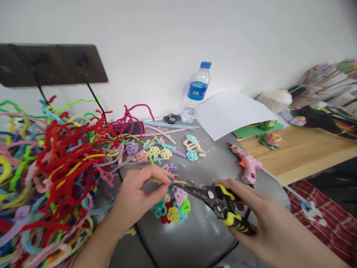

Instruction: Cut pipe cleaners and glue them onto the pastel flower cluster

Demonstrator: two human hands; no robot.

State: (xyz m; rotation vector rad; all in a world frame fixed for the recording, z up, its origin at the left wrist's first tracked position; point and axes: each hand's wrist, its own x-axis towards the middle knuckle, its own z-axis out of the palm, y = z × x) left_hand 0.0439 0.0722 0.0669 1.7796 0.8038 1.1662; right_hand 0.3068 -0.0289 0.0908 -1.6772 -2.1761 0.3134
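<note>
My left hand (149, 188) pinches a pale yellow pipe cleaner (180, 182) between thumb and forefinger. In my right hand (259, 208) are wire-stripping pliers (210, 194) with black and yellow handles, their handles spread somewhat apart. The plier jaws reach to the pipe cleaner right beside my left fingertips; I cannot tell whether they grip it. Below the jaws on the grey table (206, 230) sits a cluster of small pipe-cleaner flowers (173, 213) in several colours. More flowers (154, 151) and cut pieces lie farther back.
A big tangled heap of pipe cleaners (69, 163) covers the left side. A water bottle (198, 91) and white paper (231, 111) are at the wall. The pink glue gun (248, 163) lies at the right, near a wooden board (306, 149). A black cable (143, 238) crosses the table.
</note>
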